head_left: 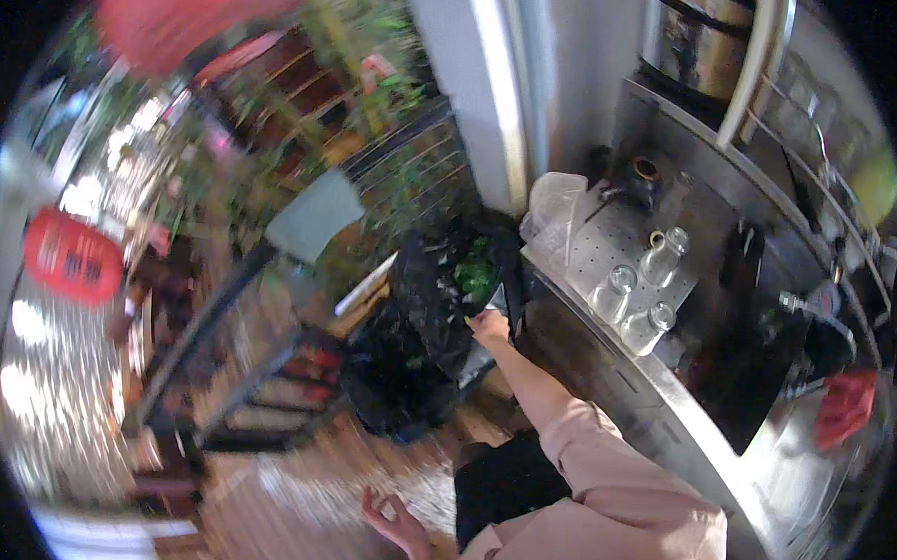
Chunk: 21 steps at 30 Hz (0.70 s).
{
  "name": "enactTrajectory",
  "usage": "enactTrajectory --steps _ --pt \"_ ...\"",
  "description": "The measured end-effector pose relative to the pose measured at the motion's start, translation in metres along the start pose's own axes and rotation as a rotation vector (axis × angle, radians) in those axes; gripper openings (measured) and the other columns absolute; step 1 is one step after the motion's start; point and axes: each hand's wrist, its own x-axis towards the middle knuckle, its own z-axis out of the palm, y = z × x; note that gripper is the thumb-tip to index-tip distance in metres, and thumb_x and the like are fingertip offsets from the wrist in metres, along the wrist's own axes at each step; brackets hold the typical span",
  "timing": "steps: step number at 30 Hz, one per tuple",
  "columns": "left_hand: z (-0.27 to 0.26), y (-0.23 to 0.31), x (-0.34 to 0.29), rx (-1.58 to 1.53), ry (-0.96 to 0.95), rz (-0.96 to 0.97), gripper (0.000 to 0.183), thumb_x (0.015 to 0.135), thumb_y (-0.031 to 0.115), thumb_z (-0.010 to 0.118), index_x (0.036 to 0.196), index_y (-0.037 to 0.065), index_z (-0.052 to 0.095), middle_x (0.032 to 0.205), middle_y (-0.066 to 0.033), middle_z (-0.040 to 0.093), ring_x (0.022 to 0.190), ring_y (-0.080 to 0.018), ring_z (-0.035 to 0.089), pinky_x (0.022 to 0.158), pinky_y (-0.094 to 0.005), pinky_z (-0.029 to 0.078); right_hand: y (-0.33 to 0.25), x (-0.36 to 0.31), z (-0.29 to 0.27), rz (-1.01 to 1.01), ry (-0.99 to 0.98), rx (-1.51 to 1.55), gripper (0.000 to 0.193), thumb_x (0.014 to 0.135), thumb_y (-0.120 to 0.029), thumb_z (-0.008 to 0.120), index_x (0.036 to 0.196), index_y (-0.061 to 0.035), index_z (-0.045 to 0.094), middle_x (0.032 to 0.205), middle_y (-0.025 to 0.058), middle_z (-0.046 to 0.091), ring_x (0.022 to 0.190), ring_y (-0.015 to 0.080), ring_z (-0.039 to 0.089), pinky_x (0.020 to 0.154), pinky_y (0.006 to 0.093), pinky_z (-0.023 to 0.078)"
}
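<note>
My right hand (489,327) reaches forward to the edge of a bin lined with a black plastic bag (423,289). Its fingers are closed, and a small yellow-green bit shows at them, too blurred to name. Just beyond lies something leafy and bright green (477,271) in the bag's mouth. A second dark bag (394,383) bulges out on the near side, against the floor. Low in the view, my left hand (394,521) hangs away from everything, fingers loosely bent and apart, with nothing in them.
To the right runs a steel counter with several clear glasses (649,327), a clear plastic container (557,205), a dark pot (645,183) and a red cloth (845,407). A black metal gate (264,372) stands on the left. Red lanterns (72,256) hang beyond, near plants.
</note>
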Motion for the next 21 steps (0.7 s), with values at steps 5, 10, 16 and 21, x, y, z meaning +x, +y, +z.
enactTrajectory --steps 5,10,16,21 --pt "-0.002 -0.013 0.071 -0.013 -0.183 -0.281 0.055 0.098 0.016 0.064 0.149 0.011 0.045 0.127 -0.0115 0.051 0.109 -0.0196 0.056 0.067 -0.0313 0.063 -0.016 0.025 0.039 0.207 -0.029 0.215 0.078 0.098 -0.062 0.054 0.149 -0.0030 0.042 0.139 0.0281 0.060 0.126 0.0491 0.058 0.103 0.0534 0.050" --pt "0.086 -0.026 0.170 -0.109 -0.718 -0.084 0.046 0.101 0.013 0.060 0.145 0.010 0.049 0.124 -0.0121 0.052 0.105 -0.0206 0.056 0.064 -0.0289 0.058 0.050 -0.114 0.001 -0.085 -0.612 0.089 0.059 0.095 -0.046 0.063 0.139 -0.0077 0.058 0.127 0.0246 0.068 0.121 0.0418 0.063 0.100 0.0504 0.050" --pt "0.220 0.030 0.186 -0.131 -1.187 0.311 0.038 0.103 0.014 0.061 0.140 0.012 0.053 0.129 -0.0089 0.052 0.101 -0.0190 0.058 0.063 -0.0287 0.055 0.172 -0.367 -0.090 0.241 0.061 0.282 0.059 0.097 -0.044 0.065 0.144 -0.0100 0.059 0.136 0.0156 0.067 0.124 0.0311 0.064 0.108 0.0426 0.047" --pt "0.290 0.044 0.134 -0.030 -1.479 -0.029 0.031 0.100 0.022 0.062 0.130 0.016 0.061 0.113 -0.0031 0.062 0.094 -0.0173 0.056 0.081 -0.0345 0.051 0.257 -0.539 -0.152 0.958 1.227 0.025 0.029 0.089 -0.018 0.068 0.116 -0.0080 0.069 0.093 0.0216 0.072 0.087 0.0369 0.071 0.080 0.0475 0.055"
